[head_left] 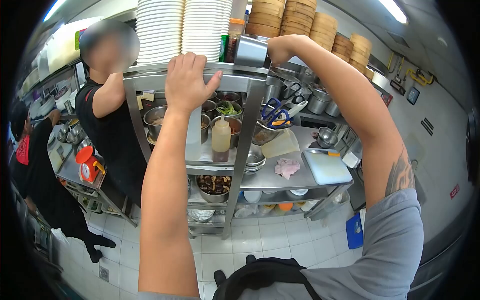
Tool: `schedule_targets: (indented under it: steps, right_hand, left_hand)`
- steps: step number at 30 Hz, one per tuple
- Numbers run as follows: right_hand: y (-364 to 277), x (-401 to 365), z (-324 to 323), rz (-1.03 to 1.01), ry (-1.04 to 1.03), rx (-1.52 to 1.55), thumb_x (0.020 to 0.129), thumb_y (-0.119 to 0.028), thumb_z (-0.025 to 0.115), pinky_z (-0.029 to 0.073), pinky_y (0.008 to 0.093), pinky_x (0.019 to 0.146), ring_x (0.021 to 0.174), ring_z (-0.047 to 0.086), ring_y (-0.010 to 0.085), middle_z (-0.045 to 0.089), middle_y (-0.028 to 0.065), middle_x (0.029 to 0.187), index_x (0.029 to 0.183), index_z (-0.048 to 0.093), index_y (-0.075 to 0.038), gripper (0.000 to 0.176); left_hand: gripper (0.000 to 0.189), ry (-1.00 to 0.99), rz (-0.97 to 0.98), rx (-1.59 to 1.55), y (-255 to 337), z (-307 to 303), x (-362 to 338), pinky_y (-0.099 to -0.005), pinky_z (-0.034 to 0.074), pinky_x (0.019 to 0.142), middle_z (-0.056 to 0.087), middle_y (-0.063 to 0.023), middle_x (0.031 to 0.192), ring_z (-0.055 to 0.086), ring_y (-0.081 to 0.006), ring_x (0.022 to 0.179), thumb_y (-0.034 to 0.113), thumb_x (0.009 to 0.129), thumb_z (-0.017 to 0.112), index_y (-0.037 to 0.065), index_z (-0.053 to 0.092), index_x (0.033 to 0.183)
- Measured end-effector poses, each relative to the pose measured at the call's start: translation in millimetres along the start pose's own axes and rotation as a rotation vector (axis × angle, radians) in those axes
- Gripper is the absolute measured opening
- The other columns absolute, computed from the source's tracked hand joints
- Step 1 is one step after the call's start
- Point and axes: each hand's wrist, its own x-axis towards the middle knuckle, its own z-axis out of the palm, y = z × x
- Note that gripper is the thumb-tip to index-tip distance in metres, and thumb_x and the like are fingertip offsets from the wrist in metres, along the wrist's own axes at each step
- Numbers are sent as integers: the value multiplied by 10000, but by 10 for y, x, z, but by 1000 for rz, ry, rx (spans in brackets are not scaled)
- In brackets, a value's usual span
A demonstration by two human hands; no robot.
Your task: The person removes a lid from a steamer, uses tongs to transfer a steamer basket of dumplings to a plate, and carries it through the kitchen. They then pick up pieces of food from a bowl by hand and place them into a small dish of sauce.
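Observation:
My left hand (pixel 187 82) rests on the front edge of the top shelf of a steel rack (pixel 250 125), fingers curled over the rim, holding nothing else. My right hand (pixel 277 47) reaches up to the same top shelf and grips a shiny steel cup (pixel 250 51), tilted on its side. Stacks of white plates (pixel 160 30) and bamboo steamer baskets (pixel 285 17) stand on that shelf just behind both hands.
Lower shelves hold steel bowls, a squeeze bottle (pixel 221 136), blue scissors (pixel 274 116), a pink cloth (pixel 286 167) and a white cutting board (pixel 327 167). A person in black (pixel 112 130) stands left of the rack; another person (pixel 30 160) works further left beside an orange scale (pixel 89 164).

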Motion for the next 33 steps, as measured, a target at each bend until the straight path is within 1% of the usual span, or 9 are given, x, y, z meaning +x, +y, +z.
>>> schedule_targets:
  steps: [6,9,10,14,20,24,28,31,33]
  right_hand:
    - [291,288,72,-112,35,82,664,19,595,499,389,880,1024,633,251,703,113,1110,1232,681,-93,584]
    - [363,346,76,-156,36,173,655,6,608,496,389,884,1014,629,257,704,107,1100,1229,680,-85,585]
    - [345,313,46,-100,23,178,644,-4,631,503,396,880,1039,637,282,704,117,1109,1245,661,-71,605]
    - [389,240,114,-122,160,17,640,5,639,520,419,883,1085,651,319,697,151,1143,1292,619,-62,655]
    - [76,122,0,-26,18,-78,678,18,566,525,386,875,1039,661,255,699,142,1170,1267,646,-88,604]
    - [393,411,109,-191,68,-1,684,27,534,525,374,856,1009,657,252,713,145,1131,1235,671,-86,579]
    - [463,489,66,-201,46,-28,708,8,586,527,362,829,998,655,229,715,125,1124,1222,673,-73,528]
    - [368,308,-60,-80,-108,319,729,-22,618,535,352,784,988,654,205,723,113,1087,1205,677,-66,481]
    - [446,403,5,-45,-57,195,735,-45,637,543,349,748,939,665,205,725,136,1043,1163,683,-54,431]
  left_hand:
    - [386,5,7,24,-13,-12,6,-424,415,861,568,-86,935,534,-306,927,398,802,708,76,610,990]
    - [387,3,8,37,-22,0,0,-425,417,865,567,-86,939,532,-308,924,405,805,702,78,606,988]
    - [387,6,9,40,-23,10,-2,-425,418,866,567,-86,940,532,-308,924,405,805,700,78,604,987]
    - [384,-3,5,54,-23,18,-2,-429,417,865,558,-85,931,528,-308,921,404,807,697,77,596,982]
    - [386,-21,-5,44,-10,1,10,-435,414,867,553,-88,925,524,-310,919,408,807,695,77,593,978]
    - [394,-18,-3,48,-11,-11,16,-436,414,863,551,-93,928,524,-313,919,419,803,693,78,591,972]
    - [407,-14,2,42,-29,-12,12,-436,416,850,544,-102,921,518,-316,902,435,792,693,79,587,959]
    - [411,4,13,46,-59,14,9,-434,415,843,538,-102,913,513,-315,891,446,789,689,81,582,945]
    - [423,4,20,31,-60,21,12,-435,412,834,529,-111,894,508,-321,884,458,784,685,76,576,931]
